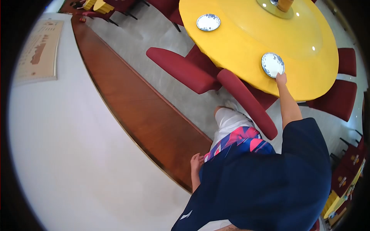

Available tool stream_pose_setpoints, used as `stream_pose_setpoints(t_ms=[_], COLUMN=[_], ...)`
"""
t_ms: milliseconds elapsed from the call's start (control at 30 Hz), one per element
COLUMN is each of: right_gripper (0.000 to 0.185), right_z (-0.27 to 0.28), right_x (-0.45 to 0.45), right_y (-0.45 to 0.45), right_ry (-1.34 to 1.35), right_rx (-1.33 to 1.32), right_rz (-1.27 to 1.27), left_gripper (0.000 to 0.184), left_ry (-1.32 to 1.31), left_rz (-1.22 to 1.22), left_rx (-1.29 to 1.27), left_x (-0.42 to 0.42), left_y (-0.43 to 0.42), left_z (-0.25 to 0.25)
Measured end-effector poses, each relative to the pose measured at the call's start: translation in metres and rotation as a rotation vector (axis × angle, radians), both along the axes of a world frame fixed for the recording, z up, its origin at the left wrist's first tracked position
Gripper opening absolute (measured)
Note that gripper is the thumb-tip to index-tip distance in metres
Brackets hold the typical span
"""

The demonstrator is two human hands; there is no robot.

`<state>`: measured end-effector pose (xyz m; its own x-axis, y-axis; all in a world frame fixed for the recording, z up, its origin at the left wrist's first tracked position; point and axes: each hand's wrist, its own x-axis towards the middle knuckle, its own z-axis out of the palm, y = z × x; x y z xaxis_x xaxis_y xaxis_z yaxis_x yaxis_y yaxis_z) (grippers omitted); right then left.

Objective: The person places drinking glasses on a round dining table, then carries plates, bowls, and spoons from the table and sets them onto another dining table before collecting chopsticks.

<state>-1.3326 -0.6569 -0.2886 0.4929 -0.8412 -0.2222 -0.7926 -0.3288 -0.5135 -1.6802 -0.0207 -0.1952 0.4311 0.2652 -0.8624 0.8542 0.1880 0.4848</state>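
My right arm reaches out over the yellow-covered round table [235, 46]. My right hand [281, 79] is closed on the near rim of a white plate with a blue patterned border [272, 64], which is at the table's near edge. A second, similar plate [208, 22] lies farther left on the cloth, apart from my hands. Down by my hip hangs my left hand [196, 161], fingers loosely bent and somewhat apart, with nothing visible in it. It is close to the colourful cloth at my waist [239, 140].
Dark red chairs [181, 69] stand against the table, one chair back [248, 104] right before my legs. A clear turntable [285, 27] covers the table's middle. On my left runs a white wall [69, 154] with brown wood panelling [127, 96] and a poster [40, 50].
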Motion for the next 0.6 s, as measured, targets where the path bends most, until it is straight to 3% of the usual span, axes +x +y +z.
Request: stream_pose_setpoints(t_ms=[133,233,300,367,467,600], right_gripper=[0.044,0.049,0.049,0.046,0.039,0.033], right_z=[0.04,0.059,0.046,0.029,0.071,0.084], right_x=[-0.012,-0.017,-0.012,-0.015,-0.012,0.006], right_y=[0.033,0.051,0.049,0.043,0.057,0.07], right_ry=[-0.028,-0.058,-0.053,-0.138,-0.25,-0.28], right_rx=[-0.017,-0.026,-0.07,0.067,0.278,0.644], right_rz=[-0.036,-0.06,-0.093,-0.172,-0.255,-0.311], left_gripper=[0.028,0.028,0.028,0.028,0.031,0.029], left_ry=[0.029,0.024,0.015,0.031,0.012,-0.15], left_rz=[-0.276,-0.084,-0.085,-0.102,-0.254,-0.343], left_rx=[-0.013,-0.066,-0.056,-0.036,-0.083,-0.024], left_x=[0.018,0.039,0.053,0.075,0.134,0.24], left_y=[0.0,0.016,0.021,0.023,0.014,-0.024], left_z=[0.016,0.023,0.034,0.048,0.058,0.127])
